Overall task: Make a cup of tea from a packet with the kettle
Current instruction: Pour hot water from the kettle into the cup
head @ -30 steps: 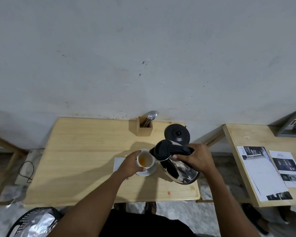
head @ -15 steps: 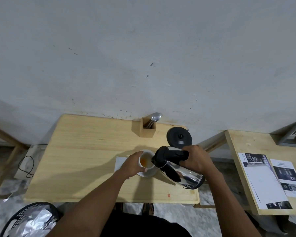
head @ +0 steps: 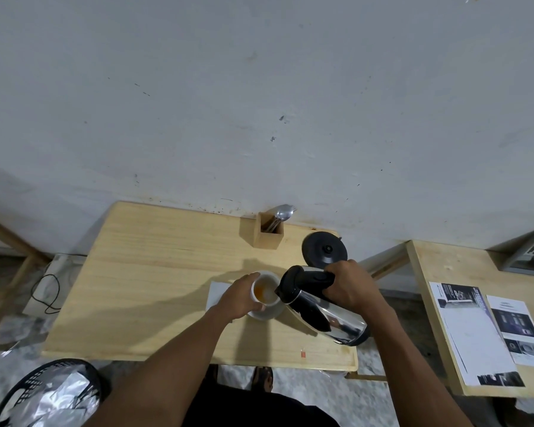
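Observation:
A white cup (head: 264, 291) with amber liquid stands on a white saucer (head: 272, 314) on the wooden table (head: 154, 288). My left hand (head: 239, 298) wraps the cup's left side. My right hand (head: 350, 286) grips the black handle of a steel kettle (head: 324, 311), which is tilted with its spout over the cup's right rim. The kettle's black base (head: 324, 250) sits behind it near the wall. A white paper (head: 216, 292) lies under my left hand, partly hidden.
A wooden holder with spoons (head: 269, 231) stands at the table's back edge. A small orange tag (head: 303, 354) lies near the front edge. A second table with printed sheets (head: 481, 331) is at the right. A black basket with foil (head: 47, 396) sits on the floor, lower left.
The kettle has tipped further toward the cup, and its spout is now at the rim. My left hand has stayed on the cup. The view has shifted slightly.

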